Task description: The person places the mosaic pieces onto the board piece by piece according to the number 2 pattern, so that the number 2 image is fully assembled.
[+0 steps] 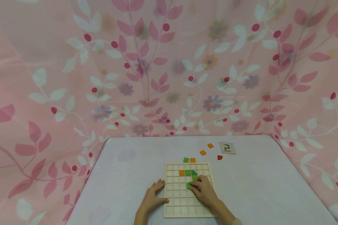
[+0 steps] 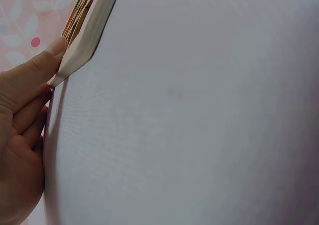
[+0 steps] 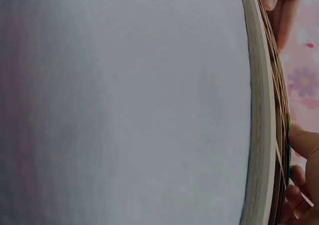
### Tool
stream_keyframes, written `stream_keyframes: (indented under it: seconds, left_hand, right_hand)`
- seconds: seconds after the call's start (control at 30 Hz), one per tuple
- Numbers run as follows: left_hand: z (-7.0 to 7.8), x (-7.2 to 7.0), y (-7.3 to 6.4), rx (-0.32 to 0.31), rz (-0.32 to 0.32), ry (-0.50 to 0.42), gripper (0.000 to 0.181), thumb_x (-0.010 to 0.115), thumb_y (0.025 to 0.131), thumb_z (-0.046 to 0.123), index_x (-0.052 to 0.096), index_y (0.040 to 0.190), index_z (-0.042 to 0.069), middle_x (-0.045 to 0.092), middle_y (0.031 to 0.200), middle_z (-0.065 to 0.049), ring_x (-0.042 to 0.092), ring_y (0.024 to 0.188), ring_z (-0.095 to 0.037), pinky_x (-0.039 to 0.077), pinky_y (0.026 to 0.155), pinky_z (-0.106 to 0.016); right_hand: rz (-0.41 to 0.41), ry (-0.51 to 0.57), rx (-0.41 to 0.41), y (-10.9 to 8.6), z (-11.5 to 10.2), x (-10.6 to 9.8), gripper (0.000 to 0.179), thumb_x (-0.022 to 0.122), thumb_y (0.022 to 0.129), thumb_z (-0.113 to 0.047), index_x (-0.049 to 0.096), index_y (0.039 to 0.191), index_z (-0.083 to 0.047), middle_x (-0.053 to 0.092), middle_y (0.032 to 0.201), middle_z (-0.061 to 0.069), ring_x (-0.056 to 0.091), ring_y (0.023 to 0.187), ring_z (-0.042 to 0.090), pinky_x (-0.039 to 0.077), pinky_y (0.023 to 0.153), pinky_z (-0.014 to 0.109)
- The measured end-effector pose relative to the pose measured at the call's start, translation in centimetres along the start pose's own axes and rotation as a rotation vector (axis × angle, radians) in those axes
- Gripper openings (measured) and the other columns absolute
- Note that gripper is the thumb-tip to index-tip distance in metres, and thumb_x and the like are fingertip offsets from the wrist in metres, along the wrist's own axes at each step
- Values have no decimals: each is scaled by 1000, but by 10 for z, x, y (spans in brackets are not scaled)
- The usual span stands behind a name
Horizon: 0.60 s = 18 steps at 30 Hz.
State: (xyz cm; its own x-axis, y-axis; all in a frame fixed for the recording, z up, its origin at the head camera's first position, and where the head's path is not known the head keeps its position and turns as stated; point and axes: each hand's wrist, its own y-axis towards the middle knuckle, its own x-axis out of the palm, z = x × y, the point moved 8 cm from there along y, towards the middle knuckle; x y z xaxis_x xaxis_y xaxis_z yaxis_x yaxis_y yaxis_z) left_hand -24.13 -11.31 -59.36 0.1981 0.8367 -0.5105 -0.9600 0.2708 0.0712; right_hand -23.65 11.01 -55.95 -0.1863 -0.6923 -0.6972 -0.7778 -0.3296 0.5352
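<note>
A pale wooden grid board point(image 1: 176, 201) lies on the table. Beside its left edge is my left hand point(image 1: 152, 197), thumb and fingers spread apart, the thumb point(image 2: 57, 47) on the rim. Over the board's right half, my right hand point(image 1: 205, 191) pinches a green tile point(image 1: 188, 186) at a grid cell between thumb and fingers. Part of that tile is hidden by the fingertips. Further up the grid sit an orange square point(image 1: 181, 172), a green square point(image 1: 188, 172), a dark green quarter-round piece point(image 1: 194, 172) and another green tile point(image 1: 195, 178) partly behind the right hand.
Just past the board's far edge lie a loose green tile point(image 1: 186, 160) and an orange tile point(image 1: 192, 160). Farther right are two orange tiles point(image 1: 203, 152), a red quarter-round piece point(image 1: 220, 157) and a pattern card point(image 1: 227, 148). A flowered pink curtain point(image 1: 169, 78) hangs behind the table.
</note>
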Motion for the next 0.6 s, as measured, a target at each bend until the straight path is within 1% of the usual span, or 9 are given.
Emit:
stream_keyframes:
  seconds: [0.07,0.13,0.23,0.33,0.4,0.47,0.6]
  left_hand:
    - [0,0,0,-5,0,-1,81,86,59,26,54,128,-3,49,136,-21,33,132,-44,17,107,-66]
    - [-1,0,1,-4,1,2,81,86,59,25,55,128,-3,49,136,-21,33,132,-45,17,106,-67]
    - [-1,0,0,-8,4,8,81,86,59,25,55,128,-2,49,136,-20,33,132,-44,16,107,-66]
    - [-1,0,1,1,0,11,80,86,60,24,54,128,-2,49,136,-21,33,132,-44,16,106,-67]
    - [-1,1,0,-6,-5,8,80,86,60,24,54,129,-2,48,137,-20,32,133,-44,15,107,-67]
    - [-1,2,0,-6,-10,3,79,86,61,22,54,129,-3,48,137,-21,32,133,-44,15,106,-67]
    - [-1,2,0,-3,-8,9,79,86,61,22,54,129,-2,48,137,-21,32,133,-44,15,106,-68]
  right_hand:
    - [27,-36,-8,2,-3,0,18,79,72,-14,76,89,-8,50,82,-5,34,76,3,36,63,22]
    - [50,-65,5,3,-4,1,18,81,70,-18,77,86,-10,48,78,-6,31,73,3,34,61,22]
    - [68,-100,69,5,-3,4,20,82,68,-26,76,81,-12,50,77,-6,35,72,4,36,61,24]
    - [70,-106,146,5,1,7,22,82,67,-29,74,78,-13,53,80,-5,41,75,8,39,63,28]
    - [71,-96,181,4,2,8,21,82,67,-28,73,77,-13,55,81,-4,44,76,11,40,65,31]
    - [71,-84,206,3,3,9,20,82,67,-27,72,77,-13,55,82,-4,45,78,12,40,67,32]
    - [75,-67,213,3,4,7,20,83,67,-26,72,77,-12,56,82,-3,45,78,12,39,66,32]
